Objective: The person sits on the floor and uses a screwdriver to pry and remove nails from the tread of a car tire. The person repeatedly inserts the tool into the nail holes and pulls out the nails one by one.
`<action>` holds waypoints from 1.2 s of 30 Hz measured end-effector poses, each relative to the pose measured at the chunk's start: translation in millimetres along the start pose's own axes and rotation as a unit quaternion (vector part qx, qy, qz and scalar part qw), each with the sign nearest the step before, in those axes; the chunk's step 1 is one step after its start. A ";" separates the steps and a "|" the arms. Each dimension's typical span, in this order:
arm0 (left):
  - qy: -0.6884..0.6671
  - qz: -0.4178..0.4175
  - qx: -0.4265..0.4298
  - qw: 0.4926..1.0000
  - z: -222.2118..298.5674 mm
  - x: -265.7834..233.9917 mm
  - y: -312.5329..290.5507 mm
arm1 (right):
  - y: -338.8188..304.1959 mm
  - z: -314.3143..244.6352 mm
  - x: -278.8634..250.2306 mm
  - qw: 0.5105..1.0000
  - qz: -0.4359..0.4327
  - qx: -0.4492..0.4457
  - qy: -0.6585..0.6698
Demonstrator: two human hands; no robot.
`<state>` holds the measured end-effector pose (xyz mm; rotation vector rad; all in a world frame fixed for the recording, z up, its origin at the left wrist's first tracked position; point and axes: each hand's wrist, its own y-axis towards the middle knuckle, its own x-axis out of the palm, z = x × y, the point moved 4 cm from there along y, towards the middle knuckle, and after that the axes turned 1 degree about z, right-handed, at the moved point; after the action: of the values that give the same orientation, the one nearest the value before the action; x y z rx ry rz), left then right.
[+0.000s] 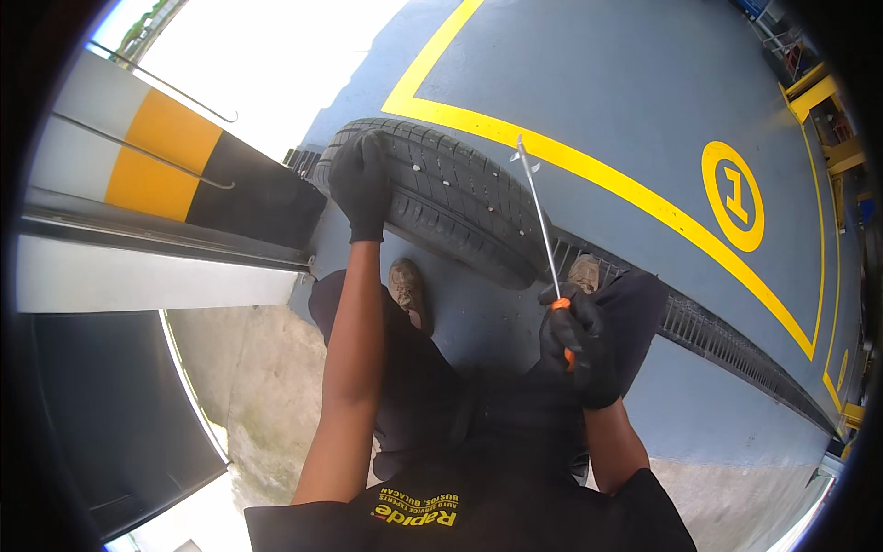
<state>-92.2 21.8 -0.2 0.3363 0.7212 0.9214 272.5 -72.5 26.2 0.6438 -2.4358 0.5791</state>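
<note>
The tire (451, 189) is standing on the floor (589, 92) ahead, its length slanting from far left to near right, the nearer left hand (361, 184) touching its left end, grip unclear, while the right hand (585, 357) is gripping a tool (548, 254) pointing past its right end.

One tire (446, 195), one tool (543, 230), two shoes (407, 287)

Bright — glare upper-left, edges bent
</note>
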 end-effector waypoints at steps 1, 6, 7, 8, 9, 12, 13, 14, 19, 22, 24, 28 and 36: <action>0.003 -0.015 -0.023 1.000 -3.8 -4.5 1.9 | 8.0 -20.9 3.3 0.999 0.013 -0.034 -0.019; 0.006 0.032 -0.047 0.998 -30.4 -25.1 13.0 | 110.6 -64.1 24.6 0.973 0.094 -0.135 -0.163; -0.019 0.075 -0.065 0.995 -28.3 -24.3 12.2 | 131.4 -56.9 16.9 0.963 0.111 -0.152 -0.194; -0.045 0.116 -0.082 0.989 -29.5 -22.0 11.9 | 152.4 -44.5 5.8 0.951 0.131 -0.169 -0.224; -0.106 0.152 -0.104 0.977 -48.6 -18.9 5.6 | 168.2 -27.9 -5.0 0.939 0.149 -0.182 -0.252; -0.452 0.116 -0.256 0.847 -130.0 -3.2 -27.5 | 190.9 26.6 -45.2 0.939 0.225 -0.156 -0.205; -0.498 0.080 -0.278 0.818 -147.6 -1.0 -46.5 | 192.4 31.9 -40.8 0.944 0.218 -0.149 -0.199; -0.542 0.046 -0.298 0.784 -162.2 3.4 -67.8 | 194.2 34.6 -36.2 0.947 0.212 -0.143 -0.193; -0.441 0.008 -0.319 0.839 -143.3 43.3 -125.4 | 200.0 18.4 -29.7 0.945 0.189 -0.145 -0.225; -0.487 -0.033 -0.384 0.784 -130.1 49.7 -143.4 | 207.2 14.5 -34.2 0.936 0.194 -0.149 -0.252; -0.529 0.002 -0.509 0.678 -91.0 59.4 -149.3 | 220.9 11.3 -47.2 0.918 0.201 -0.186 -0.286; -0.277 -0.069 -0.287 0.914 -116.8 55.1 -141.8 | 238.3 -0.4 -44.7 0.797 0.198 -0.345 -0.454; -0.385 0.060 -0.665 0.637 -106.8 64.8 -154.7 | 224.6 -14.2 -33.3 0.682 0.283 -0.331 -0.588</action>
<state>-47.2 -17.9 -189.7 -0.5662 -0.8739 1.0768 178.6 123.4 -41.2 -0.2315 -3.6990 -0.8716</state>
